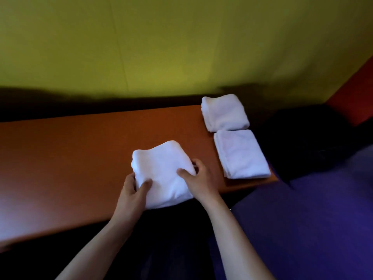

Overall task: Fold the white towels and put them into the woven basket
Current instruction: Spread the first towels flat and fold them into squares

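A yellow-green wall point(161, 47) is filling the whole background, with a red panel point(355, 102) meeting it at the right corner. Below it an orange-brown table point(70, 158) is stretching across the view, and a purple seat point(312, 219) is sitting just beside its right end. 3 folded white towels are lying on the table. The far towel point(225, 112) is resting at the back right corner, and the middle towel point(241, 154) is lying right in front of it, edges nearly touching. The near towel point(161, 174) is hanging partly over the table's front edge, gripped from both sides. The left hand point(134, 188) is grasping its lower left corner, thumb pressing on top. The right hand point(198, 178) is clasping its right edge, thumb on top and fingers curling underneath.
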